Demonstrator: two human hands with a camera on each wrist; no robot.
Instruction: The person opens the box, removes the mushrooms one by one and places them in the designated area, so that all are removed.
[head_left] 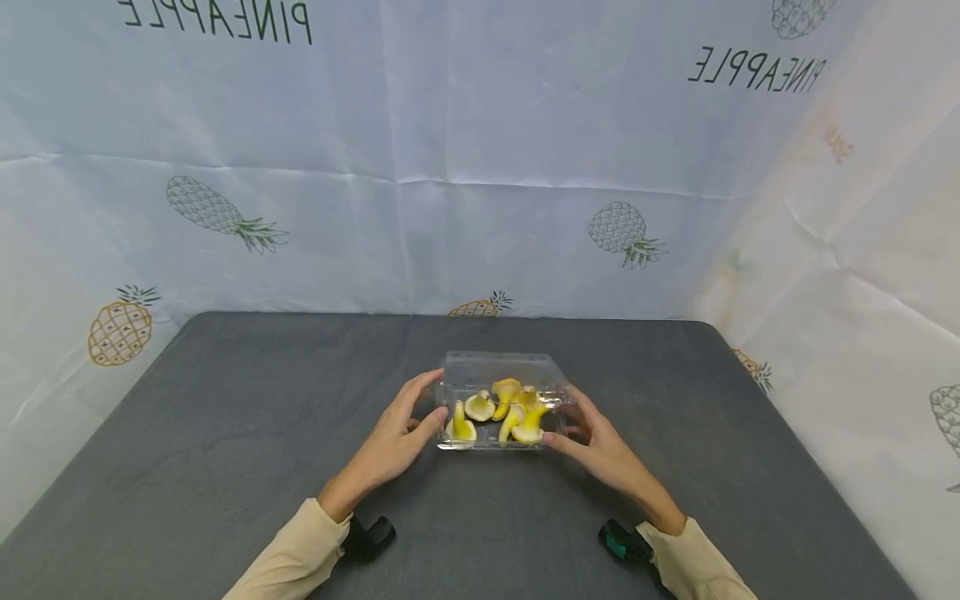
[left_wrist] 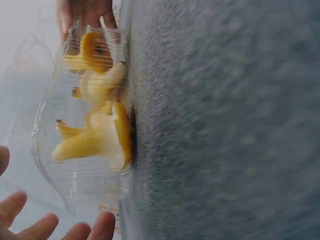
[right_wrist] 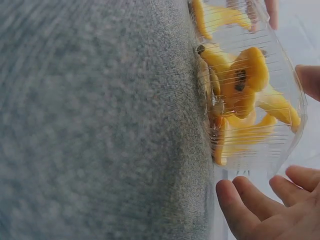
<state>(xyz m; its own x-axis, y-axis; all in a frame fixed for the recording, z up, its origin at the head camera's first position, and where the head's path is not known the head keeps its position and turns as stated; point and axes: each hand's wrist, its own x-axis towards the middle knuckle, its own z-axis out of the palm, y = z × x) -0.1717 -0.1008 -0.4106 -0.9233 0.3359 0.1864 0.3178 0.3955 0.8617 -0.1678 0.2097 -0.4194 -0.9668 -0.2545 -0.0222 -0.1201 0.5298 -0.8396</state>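
A clear plastic container (head_left: 486, 447) sits on the dark table, a see-through panel of it reaching up at the far side. Several yellow mushrooms with pale stems (head_left: 531, 428) lie inside, seen through its ribbed wall in both wrist views. My left hand (head_left: 393, 437) is at the container's left side, thumb near the front corner. In the left wrist view its fingers (left_wrist: 42, 227) are spread and apart from the wall. At the right side is my right hand (head_left: 606, 446), fingers (right_wrist: 252, 197) extended beside the container's end and thumb (right_wrist: 310, 80) at the rim.
The dark grey table (head_left: 262, 400) has rounded far corners. A pale curtain (head_left: 420, 125) printed with pineapples hangs behind it and along the sides. Dark wrist devices (head_left: 369, 537) show below both hands, at the beige sleeves (head_left: 296, 550).
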